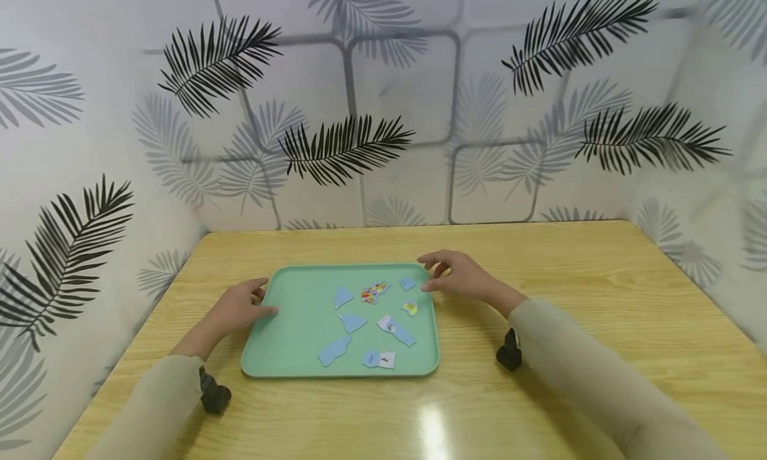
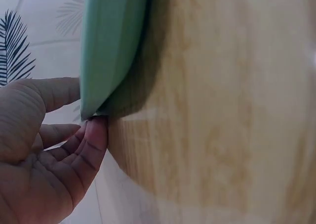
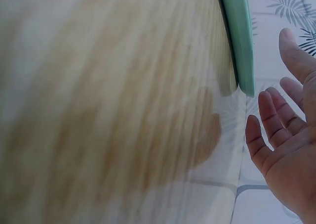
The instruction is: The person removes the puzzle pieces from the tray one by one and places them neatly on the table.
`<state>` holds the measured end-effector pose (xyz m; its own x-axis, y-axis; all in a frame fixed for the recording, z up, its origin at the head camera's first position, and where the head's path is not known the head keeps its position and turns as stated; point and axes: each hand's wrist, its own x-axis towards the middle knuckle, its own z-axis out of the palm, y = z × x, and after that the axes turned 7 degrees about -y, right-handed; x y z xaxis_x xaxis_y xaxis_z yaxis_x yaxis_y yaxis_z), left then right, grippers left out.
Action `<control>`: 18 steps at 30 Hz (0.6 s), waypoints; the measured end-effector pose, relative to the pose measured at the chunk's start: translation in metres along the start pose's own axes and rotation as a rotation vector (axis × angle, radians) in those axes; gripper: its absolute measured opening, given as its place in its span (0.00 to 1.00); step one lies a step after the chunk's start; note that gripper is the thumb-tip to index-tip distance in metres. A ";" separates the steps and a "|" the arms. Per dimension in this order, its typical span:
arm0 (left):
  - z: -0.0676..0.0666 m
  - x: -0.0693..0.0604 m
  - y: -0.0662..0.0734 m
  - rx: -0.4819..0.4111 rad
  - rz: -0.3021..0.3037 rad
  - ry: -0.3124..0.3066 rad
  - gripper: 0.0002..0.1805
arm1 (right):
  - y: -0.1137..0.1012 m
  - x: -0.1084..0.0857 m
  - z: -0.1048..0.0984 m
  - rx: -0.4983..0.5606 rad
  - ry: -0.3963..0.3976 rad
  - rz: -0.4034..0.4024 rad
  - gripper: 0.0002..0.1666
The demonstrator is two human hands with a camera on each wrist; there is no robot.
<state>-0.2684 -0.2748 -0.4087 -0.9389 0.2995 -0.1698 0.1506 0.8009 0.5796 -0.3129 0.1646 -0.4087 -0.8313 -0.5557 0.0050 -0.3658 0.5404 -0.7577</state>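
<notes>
A green tray (image 1: 287,330) lies on the wooden table, with several flat, irregular picture pieces on its middle and right side. Most are light blue, such as the piece (image 1: 334,351) near the front; a multicoloured piece (image 1: 374,292) and a small yellow one (image 1: 410,309) lie farther back. My left hand (image 1: 241,307) grips the tray's left edge, thumb over the rim and fingertips at its underside, as the left wrist view shows. By the back right corner, my right hand (image 1: 460,275) holds nothing, its fingers loosely bent and apart from the rim in the right wrist view.
The wooden table (image 1: 569,293) extends well to the right of the tray and in front of it. A wall (image 1: 407,94) with leaf patterns stands behind the table and along its sides. Dark wrist devices (image 1: 214,392) sit on both sleeves.
</notes>
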 end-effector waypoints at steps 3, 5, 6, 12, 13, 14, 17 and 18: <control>0.000 0.000 -0.006 -0.039 -0.021 -0.013 0.39 | 0.003 0.005 0.002 0.049 -0.001 0.022 0.34; -0.001 0.002 -0.008 -0.059 -0.025 -0.025 0.37 | 0.005 0.008 0.003 0.072 -0.007 0.035 0.33; -0.001 0.003 -0.009 -0.071 -0.028 -0.032 0.37 | 0.005 0.009 0.003 0.076 -0.011 0.042 0.32; -0.002 0.003 -0.012 -0.147 -0.032 -0.056 0.35 | 0.009 0.017 0.007 0.069 -0.046 0.046 0.30; -0.002 0.002 -0.012 -0.161 -0.032 -0.058 0.35 | 0.010 0.018 0.008 0.067 -0.048 0.045 0.30; -0.002 0.002 -0.012 -0.174 -0.030 -0.059 0.35 | 0.010 0.020 0.008 0.061 -0.050 0.047 0.30; -0.003 0.002 -0.013 -0.199 -0.023 -0.065 0.35 | 0.009 0.023 0.010 0.046 -0.059 0.051 0.29; -0.003 0.002 -0.013 -0.204 -0.021 -0.069 0.35 | 0.009 0.024 0.011 0.041 -0.063 0.053 0.29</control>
<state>-0.2732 -0.2864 -0.4143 -0.9167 0.3242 -0.2335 0.0589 0.6876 0.7237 -0.3317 0.1498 -0.4226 -0.8204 -0.5668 -0.0758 -0.3039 0.5444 -0.7818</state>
